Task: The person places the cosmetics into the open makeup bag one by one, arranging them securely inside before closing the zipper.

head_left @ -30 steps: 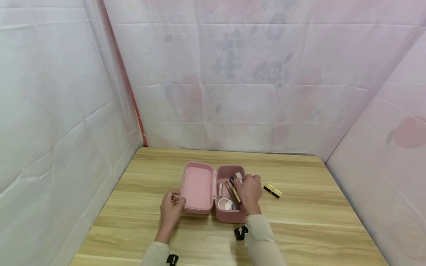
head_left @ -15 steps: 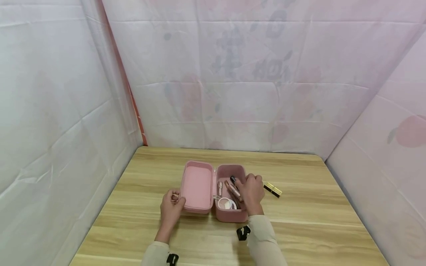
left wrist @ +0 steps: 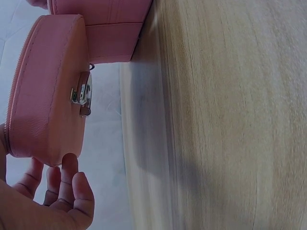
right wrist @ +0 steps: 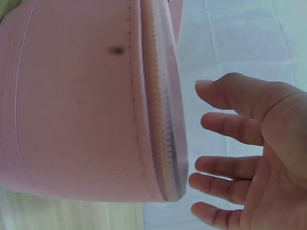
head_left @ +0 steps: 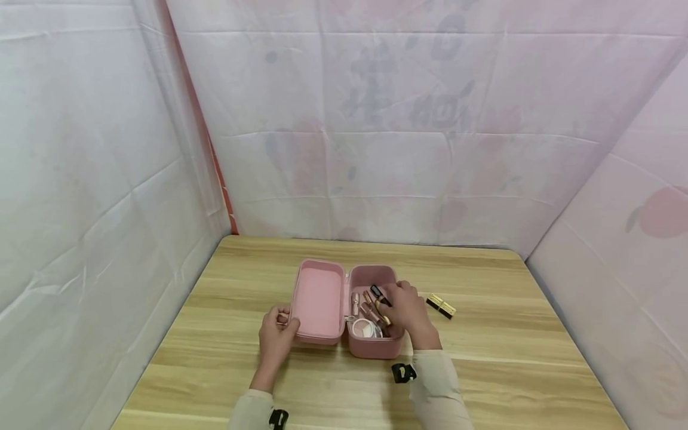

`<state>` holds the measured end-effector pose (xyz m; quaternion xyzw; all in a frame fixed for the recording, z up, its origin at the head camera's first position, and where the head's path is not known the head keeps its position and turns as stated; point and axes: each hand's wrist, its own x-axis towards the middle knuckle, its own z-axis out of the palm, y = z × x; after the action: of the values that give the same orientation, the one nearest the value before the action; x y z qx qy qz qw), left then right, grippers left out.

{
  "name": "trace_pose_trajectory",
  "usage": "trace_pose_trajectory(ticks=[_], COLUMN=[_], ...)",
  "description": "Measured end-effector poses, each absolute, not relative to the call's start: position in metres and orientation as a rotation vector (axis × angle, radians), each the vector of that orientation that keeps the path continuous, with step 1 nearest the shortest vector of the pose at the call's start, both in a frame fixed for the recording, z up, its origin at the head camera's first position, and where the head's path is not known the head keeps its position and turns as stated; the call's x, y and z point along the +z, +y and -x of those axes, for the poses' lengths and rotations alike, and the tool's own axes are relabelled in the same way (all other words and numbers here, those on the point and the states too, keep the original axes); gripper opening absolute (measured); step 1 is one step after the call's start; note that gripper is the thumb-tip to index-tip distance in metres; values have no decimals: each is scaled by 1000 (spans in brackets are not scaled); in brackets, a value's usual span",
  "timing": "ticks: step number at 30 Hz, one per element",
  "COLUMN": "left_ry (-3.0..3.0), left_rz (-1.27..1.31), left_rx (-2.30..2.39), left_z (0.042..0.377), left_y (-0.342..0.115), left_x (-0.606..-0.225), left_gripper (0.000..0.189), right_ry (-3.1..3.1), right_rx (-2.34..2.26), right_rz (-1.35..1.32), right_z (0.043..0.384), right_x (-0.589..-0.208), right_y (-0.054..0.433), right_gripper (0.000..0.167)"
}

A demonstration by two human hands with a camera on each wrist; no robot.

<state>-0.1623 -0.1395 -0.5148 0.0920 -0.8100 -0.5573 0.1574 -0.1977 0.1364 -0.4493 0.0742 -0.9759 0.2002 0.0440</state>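
A pink zip cosmetic case [head_left: 374, 349] stands unzipped on the table, its lid [head_left: 319, 298] folded out to the left. My left hand [head_left: 276, 337] grips the lid's left edge between thumb and fingers; in the left wrist view its fingers [left wrist: 69, 184] lie against the lid's underside. My right hand [head_left: 409, 309] hovers at the case's right rim, partly over the opening. In the right wrist view that hand [right wrist: 254, 153] has its fingers extended with nothing in them. Inside lie a round compact [head_left: 362, 328], a pink lipstick tube [head_left: 355, 304], a black-ended tube [head_left: 378, 293] and other tubes.
To the right of the case, a black-and-gold item [head_left: 441, 306] lies on the wooden table [head_left: 500, 352]. White printed sheets [head_left: 387, 167] wall off the back and both sides.
My right hand lets go of the tubes in the case, which have shifted among themselves, and its forearm swings a little right. My left hand keeps its hold on the lid.
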Motion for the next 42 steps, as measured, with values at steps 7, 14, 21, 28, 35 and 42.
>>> trace_pose_trajectory(ticks=[7, 14, 21, 28, 35, 42], left_ry=[-2316, -2318, -2313, -2299, -2315, -2300], left_rz=[-256, -249, -244, -245, -253, -243], left_rx=[-1590, -1598, -1613, -1602, -1600, -1596], left_z=[164, 164, 162, 163, 164, 165], left_y=[-137, -134, -135, -135, -135, -134], left_x=[-516, -517, -517, -517, -516, -517], left_gripper=[23, 22, 21, 21, 21, 21], right_ry=[-2961, -2753, -2562, -2431, -2410, -2371], right_rx=[635, 635, 559, 525, 508, 538], right_rz=[-332, -527, -659, -694, -684, -673], right_z=[194, 187, 186, 192, 195, 199], right_x=[-451, -461, -471, -480, -494, -511], right_y=[142, 165, 185, 201, 217, 233], right_gripper=[43, 42, 42, 46, 48, 48])
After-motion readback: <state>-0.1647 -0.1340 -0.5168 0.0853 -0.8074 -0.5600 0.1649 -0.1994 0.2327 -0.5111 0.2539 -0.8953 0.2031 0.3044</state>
